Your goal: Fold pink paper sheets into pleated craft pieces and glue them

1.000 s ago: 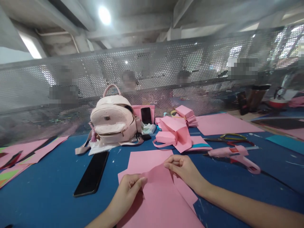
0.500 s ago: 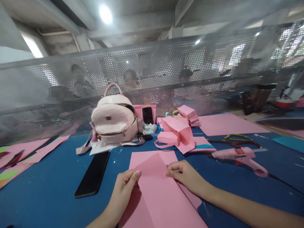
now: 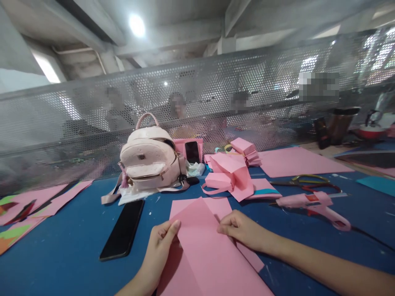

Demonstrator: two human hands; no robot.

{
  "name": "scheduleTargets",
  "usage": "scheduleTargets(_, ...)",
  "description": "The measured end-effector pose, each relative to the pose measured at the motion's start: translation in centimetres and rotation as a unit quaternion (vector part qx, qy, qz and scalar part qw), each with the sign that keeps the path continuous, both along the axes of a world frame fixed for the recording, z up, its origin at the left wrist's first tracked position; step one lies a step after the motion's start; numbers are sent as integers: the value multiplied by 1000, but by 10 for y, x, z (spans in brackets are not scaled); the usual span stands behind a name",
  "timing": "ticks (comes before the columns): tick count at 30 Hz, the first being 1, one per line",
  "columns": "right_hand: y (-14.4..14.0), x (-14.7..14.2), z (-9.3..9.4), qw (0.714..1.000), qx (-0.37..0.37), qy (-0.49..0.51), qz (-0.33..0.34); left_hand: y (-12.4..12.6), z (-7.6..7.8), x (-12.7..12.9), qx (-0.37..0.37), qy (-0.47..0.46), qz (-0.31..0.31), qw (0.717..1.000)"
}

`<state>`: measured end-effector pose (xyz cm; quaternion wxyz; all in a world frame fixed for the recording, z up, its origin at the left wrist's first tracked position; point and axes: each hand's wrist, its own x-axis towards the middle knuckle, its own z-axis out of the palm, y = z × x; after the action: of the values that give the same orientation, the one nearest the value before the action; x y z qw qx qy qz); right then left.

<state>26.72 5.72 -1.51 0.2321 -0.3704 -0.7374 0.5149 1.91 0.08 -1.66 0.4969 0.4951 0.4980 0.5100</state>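
Observation:
A large sheet of pink paper (image 3: 212, 255) slopes up from the near edge of the blue table. My left hand (image 3: 162, 242) pinches its left edge between thumb and curled fingers. On the opposite edge, my right hand (image 3: 242, 228) grips the same sheet with thumb and forefinger. The sheet's far end comes to a point and is raised a little. Beneath it lies another pink piece (image 3: 182, 207), mostly covered, whose far corners and right edge show.
A black phone (image 3: 123, 230) lies left of my hands, with a pale backpack (image 3: 151, 160) behind it. Folded pink paper pieces (image 3: 231, 176) are piled ahead. To the right are scissors (image 3: 317, 181) and a pink glue gun (image 3: 321, 205). A perforated metal screen (image 3: 203, 90) spans the back.
Both hands keep their hold on the pink sheet, which looks almost the same. The whole view has shifted slightly, and the right hand sits marginally lower in it.

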Motion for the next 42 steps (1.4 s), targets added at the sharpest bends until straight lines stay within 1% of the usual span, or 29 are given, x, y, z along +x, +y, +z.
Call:
scheduleTargets(6,-1,2,-1,999,-8,13,28,0,2,3,-17,-100,14,995)
scheduleTargets(10,0,3,-4,999,-8,17,33,0,3,3,-26,-126,21,991)
scheduleTargets(14,1,4,-5,999,-5,17,34,2,2,1,-34,-165,16,986)
scheduleTargets(18,1,4,-4,999,-6,13,37,6,1,-2,-46,-191,8,980)
scheduleTargets(22,2,4,-1,999,-8,10,51,9,5,-4,-63,-217,14,974)
scheduleTargets(28,3,4,1,998,5,-1,66,11,6,-6,-80,-219,37,972)
scheduleTargets(38,2,3,-4,998,14,-14,68,13,-4,-13,-95,-197,63,974)
scheduleTargets(42,2,2,-4,998,7,-11,59,14,-1,-13,-96,-185,65,976)
